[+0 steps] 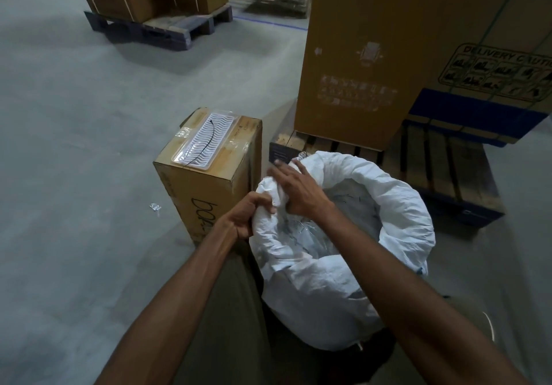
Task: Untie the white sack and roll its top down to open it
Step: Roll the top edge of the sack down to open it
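Note:
The white sack (pixel 397 214) stands on the floor in front of me, its mouth open and its top rolled down into a thick rim. Clear plastic-wrapped contents show inside. My left hand (pixel 243 215) is clenched on the rim at the sack's left side. Just above it, my right hand (pixel 294 188) presses and grips the same bunched part of the rim, its fingers partly spread over the fabric. No tie is visible on the sack.
A cardboard box (pixel 206 175) with a white ridged tray (pixel 203 138) on top stands left of the sack. A tall carton (pixel 367 55) rests on a wooden pallet (pixel 448 169) behind it. More cartons on a pallet (pixel 155 23) stand far left.

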Tool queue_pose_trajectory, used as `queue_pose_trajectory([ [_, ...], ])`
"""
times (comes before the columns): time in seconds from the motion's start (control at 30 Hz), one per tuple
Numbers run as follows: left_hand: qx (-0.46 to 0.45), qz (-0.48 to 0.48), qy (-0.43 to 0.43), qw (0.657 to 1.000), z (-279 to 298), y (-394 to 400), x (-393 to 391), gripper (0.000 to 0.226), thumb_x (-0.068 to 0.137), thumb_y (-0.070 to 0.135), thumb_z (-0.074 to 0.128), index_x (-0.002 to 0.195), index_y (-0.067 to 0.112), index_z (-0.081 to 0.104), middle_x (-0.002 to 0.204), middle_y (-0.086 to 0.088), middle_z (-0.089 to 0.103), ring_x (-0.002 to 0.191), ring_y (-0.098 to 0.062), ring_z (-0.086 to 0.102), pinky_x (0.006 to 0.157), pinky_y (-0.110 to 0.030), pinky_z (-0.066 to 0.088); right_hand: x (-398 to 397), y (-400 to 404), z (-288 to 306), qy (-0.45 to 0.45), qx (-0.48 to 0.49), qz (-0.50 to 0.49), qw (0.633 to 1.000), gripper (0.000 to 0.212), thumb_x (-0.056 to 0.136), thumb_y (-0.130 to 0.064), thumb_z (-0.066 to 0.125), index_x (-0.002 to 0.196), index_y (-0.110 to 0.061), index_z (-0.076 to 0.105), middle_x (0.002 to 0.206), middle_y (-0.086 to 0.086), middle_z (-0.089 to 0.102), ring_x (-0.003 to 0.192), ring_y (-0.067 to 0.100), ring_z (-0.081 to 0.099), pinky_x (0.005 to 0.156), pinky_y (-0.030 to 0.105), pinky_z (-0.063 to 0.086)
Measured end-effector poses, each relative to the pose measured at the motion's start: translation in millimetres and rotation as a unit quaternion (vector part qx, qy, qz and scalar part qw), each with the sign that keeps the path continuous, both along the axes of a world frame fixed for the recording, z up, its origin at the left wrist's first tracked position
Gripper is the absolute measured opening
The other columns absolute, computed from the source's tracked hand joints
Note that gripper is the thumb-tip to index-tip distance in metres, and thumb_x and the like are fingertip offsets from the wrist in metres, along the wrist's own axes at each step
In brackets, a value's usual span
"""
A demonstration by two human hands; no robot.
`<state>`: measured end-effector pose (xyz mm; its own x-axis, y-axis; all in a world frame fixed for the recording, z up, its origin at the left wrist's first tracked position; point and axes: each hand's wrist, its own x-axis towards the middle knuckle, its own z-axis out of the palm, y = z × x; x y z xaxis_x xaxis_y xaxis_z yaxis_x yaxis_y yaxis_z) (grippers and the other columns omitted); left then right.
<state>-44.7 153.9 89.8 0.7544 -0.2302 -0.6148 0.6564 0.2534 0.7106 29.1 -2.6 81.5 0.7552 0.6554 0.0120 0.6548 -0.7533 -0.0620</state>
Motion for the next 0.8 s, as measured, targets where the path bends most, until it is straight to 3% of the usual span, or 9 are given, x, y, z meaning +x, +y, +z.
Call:
queue_pose_trajectory([
  [0.03, 0.04, -0.017, -0.003, 0.999, -1.3, 2.9, 5.0, 0.043, 0.074, 0.014, 0.069, 0.114, -0.002, 0.068, 0.097, -0.015, 0.075, 0.084, -0.027, 0.071, 0.077, -0.038, 0.062, 7.5, 2.7, -0.2, 0.021, 0.018, -0.003, 1.0, 0.076, 0.069, -0.017, 0.085, 0.136, -0.017, 0.049, 0.126, 0.013, 0.065, 0.123, 0.034, 0.06, 0.103, 0.046, 0.048],
  [0.1, 0.176, -0.029, -0.023, 0.984, -3.6, 10.8, 17.2, 0.086, 0.062, 0.039, 0.092, 0.134, 0.005, 0.06, 0.115, -0.009, 0.074, 0.099, -0.025, 0.072, 0.091, -0.043, 0.06, 23.1, 6.2, 3.1, 0.022, 0.0, -0.011, 1.0, 0.05, 0.075, -0.024, 0.082, 0.117, -0.019, 0.056, 0.097, 0.008, 0.068, 0.089, 0.03, 0.068, 0.074, 0.036, 0.052],
  [0.27, 0.577, -0.095, -0.195, 0.788, 3.1, -9.1, 27.2, 0.114, 0.069, 0.046, 0.09, 0.155, 0.016, 0.022, 0.152, -0.017, 0.038, 0.134, -0.035, 0.047, 0.105, -0.045, 0.046, 52.7, 21.1, 23.0, 0.035, -0.099, -0.018, 0.994, 0.044, 0.078, -0.024, 0.084, 0.116, -0.015, 0.065, 0.089, 0.003, 0.054, 0.076, 0.02, 0.056, 0.07, 0.033, 0.049],
  [0.4, 0.653, -0.083, -0.173, 0.733, -13.7, -53.7, 36.8, 0.106, 0.071, 0.037, 0.088, 0.152, 0.007, 0.027, 0.14, -0.019, 0.049, 0.125, -0.037, 0.053, 0.099, -0.047, 0.052, 71.3, 27.8, 42.6, 0.152, -0.186, -0.049, 0.969, 0.035, 0.069, -0.011, 0.082, 0.102, -0.007, 0.071, 0.089, 0.006, 0.066, 0.074, 0.019, 0.061, 0.06, 0.028, 0.047],
  [0.47, 0.628, -0.044, -0.179, 0.756, -23.4, -56.1, 44.5, 0.078, 0.068, 0.027, 0.086, 0.135, 0.011, 0.049, 0.121, -0.013, 0.065, 0.108, -0.033, 0.066, 0.086, -0.045, 0.059, 81.1, 20.9, 42.4, 0.192, -0.17, -0.057, 0.965, 0.042, 0.065, -0.008, 0.085, 0.105, -0.008, 0.071, 0.086, 0.005, 0.066, 0.074, 0.018, 0.064, 0.056, 0.027, 0.048],
  [0.57, 0.465, -0.007, -0.147, 0.873, -24.6, -44.3, 58.1, 0.03, 0.076, 0.02, 0.072, 0.105, 0.018, 0.065, 0.089, -0.004, 0.071, 0.082, -0.021, 0.071, 0.073, -0.037, 0.058, 81.3, 2.3, 33.6, 0.139, -0.071, -0.011, 0.988, 0.059, 0.068, -0.016, 0.088, 0.123, -0.017, 0.065, 0.11, 0.002, 0.065, 0.096, 0.018, 0.062, 0.076, 0.03, 0.055],
  [0.67, 0.267, -0.025, -0.05, 0.962, -28.4, -20.4, 67.7, 0.05, 0.068, -0.005, 0.07, 0.117, 0.0, 0.067, 0.101, -0.02, 0.074, 0.081, -0.025, 0.067, 0.082, -0.045, 0.061, 75.0, -20.5, 11.2, -0.022, -0.075, 0.075, 0.994, 0.081, 0.058, -0.021, 0.091, 0.132, -0.021, 0.058, 0.131, 0.007, 0.055, 0.119, 0.025, 0.052, 0.103, 0.041, 0.044],
  [0.73, 0.2, -0.088, -0.028, 0.975, -29.6, -10.3, 68.3, 0.055, 0.061, -0.013, 0.072, 0.114, -0.001, 0.066, 0.091, -0.014, 0.076, 0.077, -0.025, 0.07, 0.078, -0.043, 0.062, 70.1, -28.1, -1.2, -0.071, -0.081, 0.058, 0.992, 0.062, 0.065, -0.012, 0.088, 0.122, -0.015, 0.064, 0.117, 0.011, 0.067, 0.107, 0.027, 0.064, 0.103, 0.044, 0.045],
  [0.8, 0.246, -0.152, -0.012, 0.957, -28.1, -12.3, 71.5, 0.058, 0.074, -0.002, 0.082, 0.127, 0.003, 0.061, 0.103, -0.008, 0.074, 0.087, -0.023, 0.069, 0.084, -0.039, 0.059, 66.1, -29.4, -2.9, -0.048, -0.08, 0.01, 0.996, 0.03, 0.079, -0.01, 0.08, 0.107, -0.014, 0.069, 0.098, 0.009, 0.072, 0.087, 0.025, 0.068, 0.091, 0.039, 0.049],
])
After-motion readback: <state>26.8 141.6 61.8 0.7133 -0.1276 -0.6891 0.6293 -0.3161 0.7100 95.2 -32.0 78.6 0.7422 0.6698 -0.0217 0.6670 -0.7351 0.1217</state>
